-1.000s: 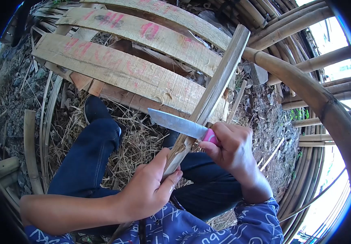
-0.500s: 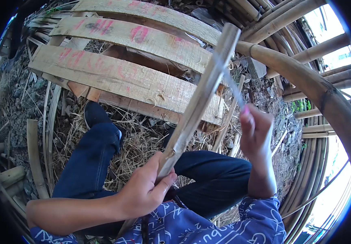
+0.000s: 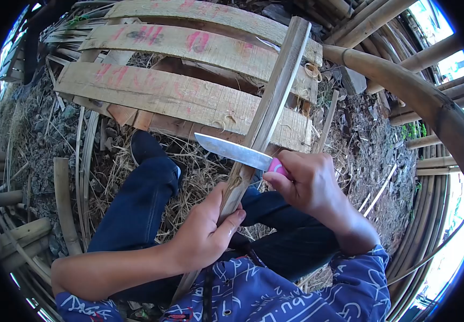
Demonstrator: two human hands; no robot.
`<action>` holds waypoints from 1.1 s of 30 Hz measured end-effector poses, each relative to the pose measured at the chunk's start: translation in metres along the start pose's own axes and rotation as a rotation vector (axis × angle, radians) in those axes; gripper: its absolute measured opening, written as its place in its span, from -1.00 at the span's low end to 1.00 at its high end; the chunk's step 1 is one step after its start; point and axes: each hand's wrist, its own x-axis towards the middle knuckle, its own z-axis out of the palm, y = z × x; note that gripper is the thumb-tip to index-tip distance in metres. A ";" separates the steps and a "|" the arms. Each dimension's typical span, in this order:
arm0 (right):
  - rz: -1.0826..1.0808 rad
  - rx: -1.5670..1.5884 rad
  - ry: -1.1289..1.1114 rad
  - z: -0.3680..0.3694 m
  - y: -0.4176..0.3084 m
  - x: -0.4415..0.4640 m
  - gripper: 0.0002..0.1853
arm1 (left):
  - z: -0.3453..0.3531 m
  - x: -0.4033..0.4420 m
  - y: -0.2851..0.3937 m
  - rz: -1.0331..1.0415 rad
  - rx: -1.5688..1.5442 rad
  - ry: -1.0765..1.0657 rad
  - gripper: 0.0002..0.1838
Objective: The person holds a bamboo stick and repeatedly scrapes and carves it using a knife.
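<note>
The left hand (image 3: 202,236) grips the stick (image 3: 277,88), which slants up over the slats (image 3: 162,92). The right hand (image 3: 311,180) holds the knife (image 3: 232,151) across it, maybe touching, seemingly for cutting. A good cut calls for a still stick.

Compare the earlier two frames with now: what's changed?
The right hand and knife swung out toward the far end of the stick, then came back; the blade again lies across it, just beyond the left hand. The view shifted slightly. Nothing let go or newly grasped; slatted wood unchanged.
</note>
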 end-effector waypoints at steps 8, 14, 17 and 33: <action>0.058 -0.126 0.141 -0.005 0.023 0.007 -0.62 | 0.000 -0.002 0.000 -0.063 0.008 -0.025 -0.76; 0.321 -0.200 0.437 -0.035 0.082 0.017 -0.58 | 0.009 -0.012 -0.014 -0.007 0.008 -0.053 -0.80; 0.300 -0.181 0.469 -0.042 0.084 0.010 -0.57 | 0.007 -0.010 -0.012 -0.030 0.063 -0.075 -0.79; 0.019 0.085 0.044 0.000 -0.002 -0.001 -0.64 | -0.009 0.007 -0.004 -0.205 -0.391 -0.069 -0.74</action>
